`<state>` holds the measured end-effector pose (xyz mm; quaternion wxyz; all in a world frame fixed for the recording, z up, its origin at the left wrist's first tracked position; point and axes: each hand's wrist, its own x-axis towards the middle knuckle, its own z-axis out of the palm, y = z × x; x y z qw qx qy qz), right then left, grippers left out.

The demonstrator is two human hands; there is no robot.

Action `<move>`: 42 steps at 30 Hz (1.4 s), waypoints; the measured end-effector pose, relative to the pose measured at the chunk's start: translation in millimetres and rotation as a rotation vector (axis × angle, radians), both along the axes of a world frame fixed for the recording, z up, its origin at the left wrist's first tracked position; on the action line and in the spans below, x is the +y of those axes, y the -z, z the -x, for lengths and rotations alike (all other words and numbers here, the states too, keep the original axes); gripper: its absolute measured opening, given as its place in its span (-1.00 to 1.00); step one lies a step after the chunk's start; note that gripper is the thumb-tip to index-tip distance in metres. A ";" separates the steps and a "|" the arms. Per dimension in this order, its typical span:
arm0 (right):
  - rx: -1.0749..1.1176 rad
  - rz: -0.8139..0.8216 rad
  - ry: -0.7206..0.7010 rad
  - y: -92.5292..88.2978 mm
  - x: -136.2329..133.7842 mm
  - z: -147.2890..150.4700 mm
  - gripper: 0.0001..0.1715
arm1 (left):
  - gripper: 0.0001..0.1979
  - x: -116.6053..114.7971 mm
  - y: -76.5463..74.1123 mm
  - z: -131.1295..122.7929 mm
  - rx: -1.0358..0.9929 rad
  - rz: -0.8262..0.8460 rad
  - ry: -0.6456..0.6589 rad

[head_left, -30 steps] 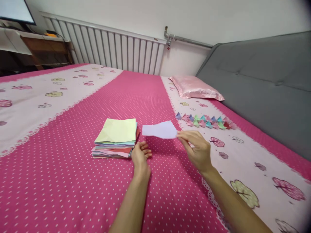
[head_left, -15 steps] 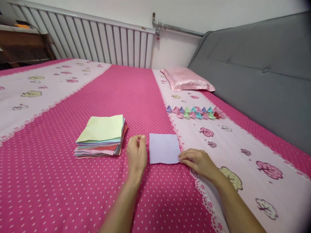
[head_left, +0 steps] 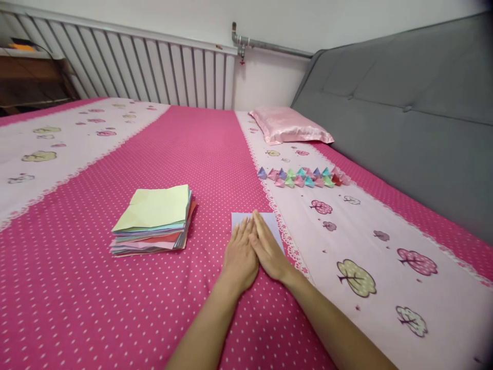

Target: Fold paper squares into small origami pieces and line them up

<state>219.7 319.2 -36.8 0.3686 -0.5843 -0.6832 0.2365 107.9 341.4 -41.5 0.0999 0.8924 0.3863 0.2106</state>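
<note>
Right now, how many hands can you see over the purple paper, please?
2: the left hand lies over the left part of the purple paper, and the right hand is to its right, touching it. No other hand shows.

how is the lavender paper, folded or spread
Spread, it seems: the far corners of the lavender paper lie flat beside the left hand and right hand. Whether it is creased beneath them, I cannot tell.

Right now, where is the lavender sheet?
In the head view, the lavender sheet lies on the bedspread, partly beneath the left hand and right hand, to the right of the paper stack.
</note>
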 end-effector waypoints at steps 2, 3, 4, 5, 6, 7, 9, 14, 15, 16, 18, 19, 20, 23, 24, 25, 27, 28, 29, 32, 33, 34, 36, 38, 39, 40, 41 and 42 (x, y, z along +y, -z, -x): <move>-0.116 0.041 -0.033 14.5 4.3 1.7 -0.31 | -0.46 1.1 5.2 1.7 0.065 0.011 0.003; -0.166 0.048 -0.036 19.3 5.4 0.7 -0.30 | -0.45 1.4 6.9 2.3 0.092 0.010 0.001; -0.214 0.054 -0.037 22.5 6.1 -0.8 -0.30 | -0.45 1.5 8.1 2.6 0.117 0.007 -0.004; -0.257 0.059 -0.031 24.1 6.6 -2.6 -0.29 | -0.45 1.6 8.8 2.7 0.139 0.004 -0.015; -0.297 0.065 -0.020 24.5 7.0 -4.2 -0.28 | -0.45 1.6 9.1 2.7 0.162 0.002 -0.030; -0.336 0.076 -0.007 24.0 7.4 -5.6 -0.27 | -0.46 1.7 9.3 2.7 0.183 0.004 -0.048; -0.407 0.102 0.023 21.9 8.2 -7.5 -0.25 | -0.48 2.4 9.3 2.7 0.216 0.009 -0.092; -0.533 0.127 0.098 18.8 10.4 -10.1 -0.23 | -0.51 5.9 10.3 4.2 0.241 -0.003 -0.178; -0.553 0.128 0.114 18.9 10.8 -10.8 -0.23 | -0.51 6.6 10.7 4.7 0.239 -0.008 -0.193; -0.570 0.131 0.131 19.3 11.2 -11.5 -0.23 | -0.51 7.4 11.3 5.2 0.236 -0.013 -0.211; -0.596 0.145 0.163 20.4 12.0 -13.3 -0.23 | -0.51 8.6 12.3 6.2 0.233 -0.024 -0.247; -0.604 0.153 0.177 21.1 12.4 -14.3 -0.23 | -0.51 9.1 12.6 6.7 0.232 -0.029 -0.262; -0.610 0.161 0.191 21.7 12.7 -15.4 -0.23 | -0.50 9.6 12.7 7.2 0.232 -0.032 -0.279; -0.611 0.178 0.239 23.0 13.8 -19.0 -0.22 | -0.47 10.4 12.0 8.8 0.232 -0.028 -0.341; -0.605 0.181 0.257 23.1 14.1 -20.2 -0.22 | -0.46 10.6 11.3 9.3 0.231 -0.023 -0.362; -0.595 0.181 0.275 23.1 14.6 -21.6 -0.21 | -0.45 10.7 10.4 9.8 0.229 -0.017 -0.381; -0.558 0.175 0.317 22.7 15.8 -25.2 -0.20 | -0.44 11.1 7.5 11.2 0.213 -0.001 -0.418; -0.530 0.166 0.344 22.3 16.6 -27.5 -0.20 | -0.44 11.6 5.6 12.1 0.197 0.008 -0.432; -0.492 0.149 0.376 21.9 17.6 -30.4 -0.21 | -0.45 12.1 3.1 13.2 0.172 0.017 -0.443; -0.279 0.057 0.474 22.0 20.9 -42.9 -0.28 | -0.48 14.6 -6.7 17.5 0.038 0.072 -0.462; -0.172 0.026 0.500 22.7 22.0 -48.1 -0.30 | -0.49 15.4 -10.4 19.1 -0.020 0.102 -0.468; -0.055 0.005 0.522 23.8 23.1 -53.4 -0.31 | -0.50 16.0 -14.0 20.6 -0.077 0.136 -0.474; 0.167 0.004 0.543 26.7 25.1 -63.5 -0.33 | -0.54 16.3 -20.2 22.8 -0.162 0.203 -0.486; 0.339 0.034 0.527 29.1 26.7 -71.0 -0.31 | -0.56 15.8 -24.1 23.9 -0.198 0.263 -0.478; 0.405 0.053 0.503 29.6 27.4 -73.4 -0.31 | -0.56 15.4 -24.9 24.2 -0.207 0.293 -0.470; 0.462 0.071 0.472 29.6 27.9 -74.8 -0.30 | -0.54 15.2 -25.0 24.3 -0.218 0.326 -0.462; 0.508 0.090 0.436 28.9 28.4 -75.4 -0.30 | -0.52 15.2 -24.2 24.5 -0.234 0.362 -0.452; 0.549 0.109 0.402 27.6 28.7 -75.4 -0.31 | -0.49 15.6 -22.8 24.8 -0.256 0.398 -0.443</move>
